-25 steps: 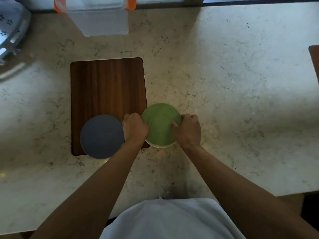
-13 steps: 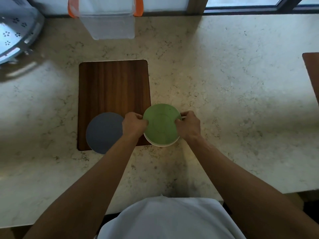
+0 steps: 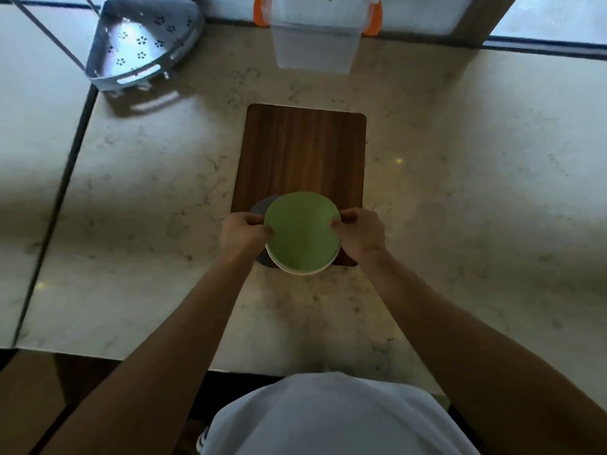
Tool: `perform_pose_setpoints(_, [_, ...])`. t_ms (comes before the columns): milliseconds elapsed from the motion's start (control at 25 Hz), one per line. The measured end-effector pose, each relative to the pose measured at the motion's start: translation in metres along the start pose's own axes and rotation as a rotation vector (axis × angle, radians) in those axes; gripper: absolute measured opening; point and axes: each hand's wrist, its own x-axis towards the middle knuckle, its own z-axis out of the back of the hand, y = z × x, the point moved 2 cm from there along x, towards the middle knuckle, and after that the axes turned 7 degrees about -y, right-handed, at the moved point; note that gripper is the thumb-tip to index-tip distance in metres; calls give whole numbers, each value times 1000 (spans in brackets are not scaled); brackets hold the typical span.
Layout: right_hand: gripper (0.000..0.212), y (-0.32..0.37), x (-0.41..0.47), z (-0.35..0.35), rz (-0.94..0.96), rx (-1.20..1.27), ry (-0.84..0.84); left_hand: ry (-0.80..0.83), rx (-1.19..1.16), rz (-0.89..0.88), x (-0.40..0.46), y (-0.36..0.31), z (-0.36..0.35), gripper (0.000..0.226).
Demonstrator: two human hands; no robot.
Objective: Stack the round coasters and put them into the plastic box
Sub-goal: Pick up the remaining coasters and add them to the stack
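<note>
A green round coaster [image 3: 301, 229] tops a small stack with a white coaster rim [image 3: 303, 272] showing beneath it. My left hand [image 3: 243, 233] grips the stack's left edge and my right hand [image 3: 359, 233] grips its right edge. The stack hovers over a grey round coaster [image 3: 259, 208], which lies on the near end of the wooden board [image 3: 302, 152] and is mostly hidden. The clear plastic box [image 3: 313, 47] with orange clips stands at the far edge of the counter, apart from my hands.
A grey perforated metal corner rack [image 3: 141, 44] sits at the far left. The marble counter [image 3: 460, 192] ends at a seam on the left and at the near edge by my body. A window frame runs along the back.
Both hands have carried the green-topped stack to the left, from beside the grey coaster to over it, covering most of it. The camera view has shifted as well.
</note>
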Motion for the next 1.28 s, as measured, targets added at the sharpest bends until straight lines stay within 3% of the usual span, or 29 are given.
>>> perform_pose_setpoints(520, [30,17,-2,-46,83,-85,-26,66,126,-74,32,18,24,20])
perform_pose_setpoints(920, [29,22,0,-56,52,-52,28,9,142,-87,42,20,28,26])
perform_pose_setpoints(1280, [28,24,-7,-61,92,-66,33,-11,308,-232,38,23,23,23])
